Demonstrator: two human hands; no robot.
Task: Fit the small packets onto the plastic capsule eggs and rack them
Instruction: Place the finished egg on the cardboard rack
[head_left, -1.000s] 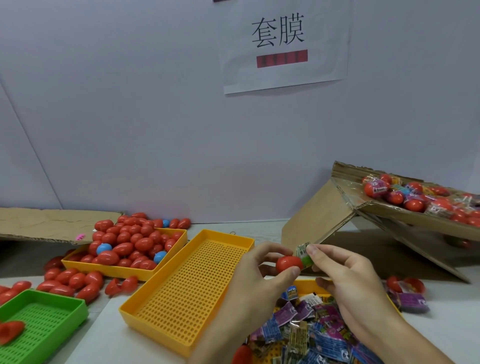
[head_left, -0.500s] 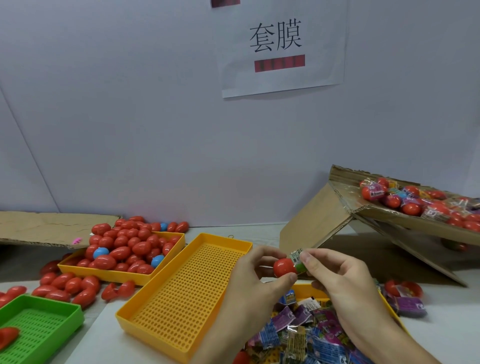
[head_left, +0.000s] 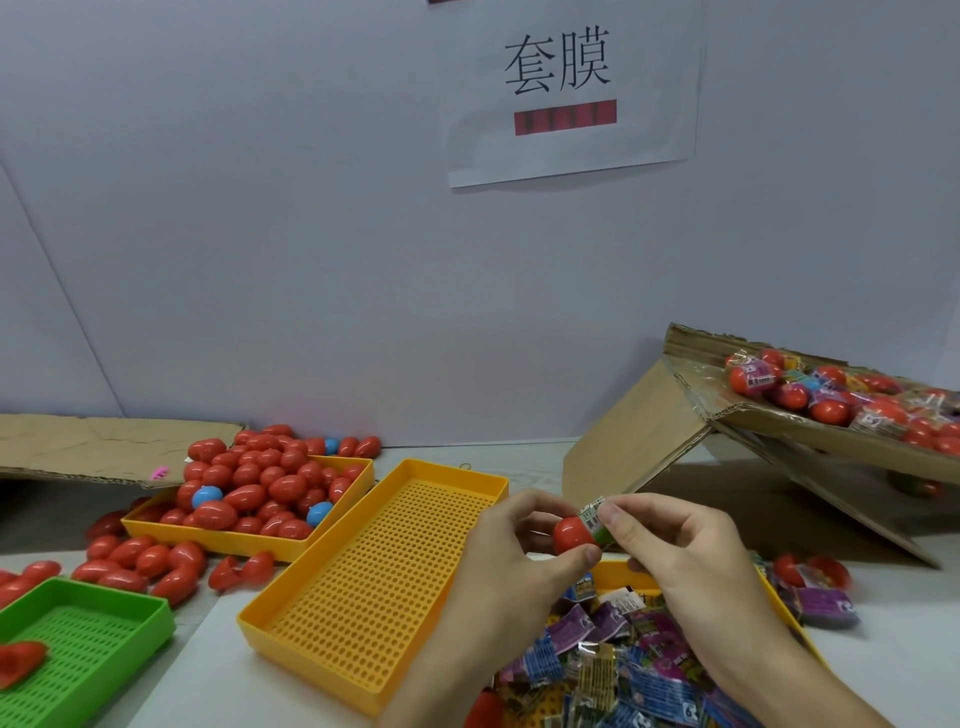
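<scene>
Head view: above the empty yellow tray (head_left: 384, 577) on the worktop (head_left: 883, 587), the left hand (head_left: 511, 558) has its fingers curled, pinching a red capsule egg (head_left: 570, 535). The right hand (head_left: 675, 551) pinches a packet (head_left: 595, 517) on the egg's end. Since a second ago, the packet sits further over the egg.

eggs (head_left: 260, 493) in back-left tray (head_left: 358, 480), perforated tray (head_left: 374, 587) centre, packets (head_left: 613, 670) front-right, cardboard ramp (head_left: 623, 447) behind

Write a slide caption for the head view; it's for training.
Left hand holds a red egg while right hand fits a packet over it.
</scene>
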